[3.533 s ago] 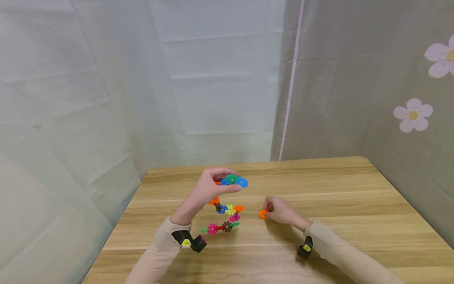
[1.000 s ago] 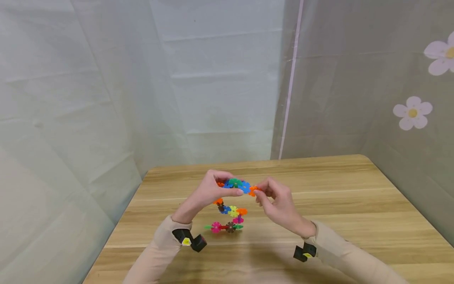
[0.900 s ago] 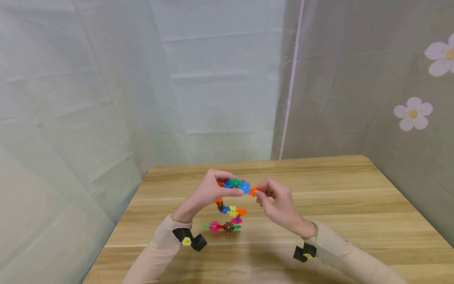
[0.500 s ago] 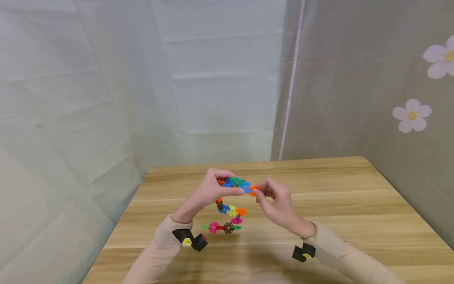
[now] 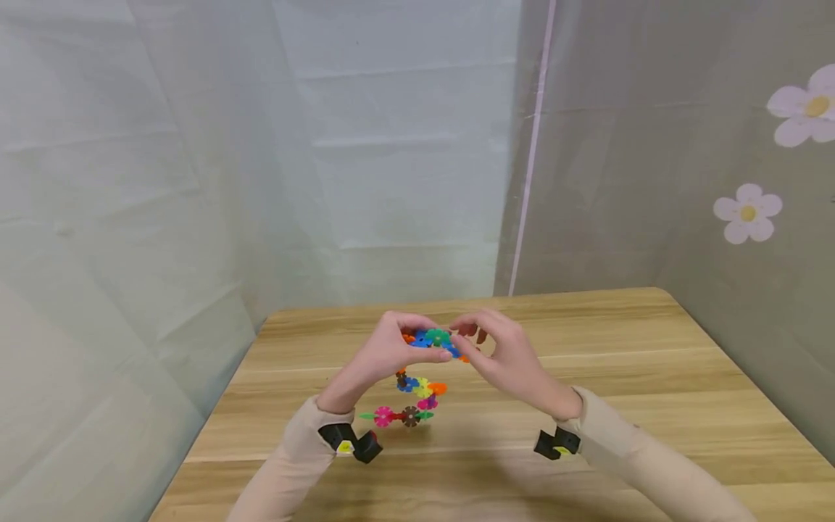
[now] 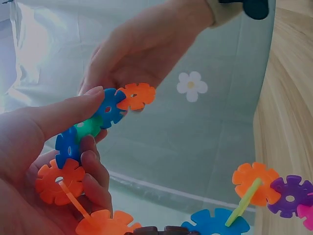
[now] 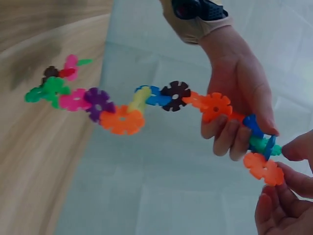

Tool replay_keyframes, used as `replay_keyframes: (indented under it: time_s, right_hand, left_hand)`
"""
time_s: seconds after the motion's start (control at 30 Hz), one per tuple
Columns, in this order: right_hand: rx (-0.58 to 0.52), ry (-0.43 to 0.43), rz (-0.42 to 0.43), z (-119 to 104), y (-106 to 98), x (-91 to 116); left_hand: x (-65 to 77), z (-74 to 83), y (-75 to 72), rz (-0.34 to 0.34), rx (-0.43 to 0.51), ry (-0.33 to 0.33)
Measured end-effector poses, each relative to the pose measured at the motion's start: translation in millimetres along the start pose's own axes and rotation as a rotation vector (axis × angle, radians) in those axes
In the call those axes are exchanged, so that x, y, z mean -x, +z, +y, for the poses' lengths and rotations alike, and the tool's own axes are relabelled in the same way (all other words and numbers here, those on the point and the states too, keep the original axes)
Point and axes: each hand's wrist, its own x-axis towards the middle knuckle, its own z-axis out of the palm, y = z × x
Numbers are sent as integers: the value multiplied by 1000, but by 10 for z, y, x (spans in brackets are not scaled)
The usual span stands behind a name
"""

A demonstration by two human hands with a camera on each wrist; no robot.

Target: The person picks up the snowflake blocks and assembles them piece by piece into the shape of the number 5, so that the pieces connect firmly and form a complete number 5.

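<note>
A long chain of interlocking flower-shaped plastic discs (image 5: 423,386), in many colours, hangs from my left hand (image 5: 385,351) over the table. That hand grips it near its upper end, thumb on one side and fingers curled on the other, as the left wrist view shows. Around the grip are blue discs, a green disc (image 7: 261,143) and orange ones. An orange disc (image 6: 137,96) forms the upper end, joined to a blue disc (image 6: 111,107). My right hand (image 5: 505,355) is at this end, its thumb by the green disc and fingertips at the orange disc's edge.
The wooden table (image 5: 587,362) extends around and below both hands. A pale curtain (image 5: 404,181) hangs behind it, and grey cloth with white flowers (image 5: 748,213) is at the right. Both wrists wear a black camera (image 5: 557,442).
My right hand picked the orange disc up from the table and brought it to the chain's end. Just now its fingers have shifted left, further over the end. The left hand keeps its grip.
</note>
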Motion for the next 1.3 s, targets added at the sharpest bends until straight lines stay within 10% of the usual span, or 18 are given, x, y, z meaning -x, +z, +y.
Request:
replay_keyframes:
  time_s: [0.4,0.87,1.3]
  right_hand:
    - [43,-35,-91,-65,-17,-181]
    - [-4,-81,-13,-55,-64,-189]
    - [44,-33,-11,-64,-170,-162]
  left_hand:
    - [-79,-15,79,-18,29,89]
    - [-92,-26,100,-25,45,168]
    - [31,-219,98,147,110,117]
